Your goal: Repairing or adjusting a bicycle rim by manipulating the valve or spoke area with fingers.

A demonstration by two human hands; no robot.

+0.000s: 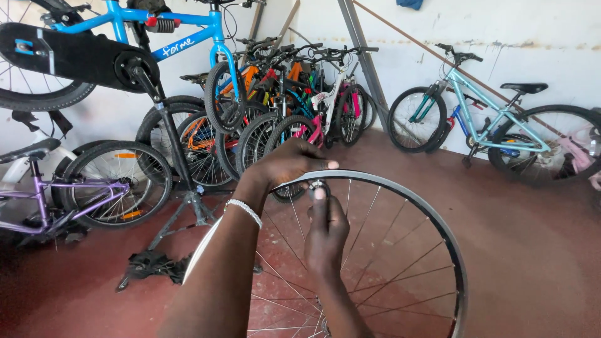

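Note:
A bare bicycle wheel (432, 213) with a silver rim and thin spokes stands upright in front of me, its hub at the bottom edge of the view. My left hand (291, 163), with a white bead bracelet on the wrist, is closed over the top of the rim. Just below it, my right hand (325, 231) reaches up inside the rim. Its thumb and fingertips pinch a small round metal piece (317, 186) against the rim's inner side, where the spokes meet it.
A blue bicycle (169, 31) hangs on a black repair stand (181, 169) at the left, with a purple bicycle (75, 188) beside it. Several bicycles (282, 106) lean along the back wall, and a teal one (494, 119) at the right. A dark rag (153, 266) lies on the red floor.

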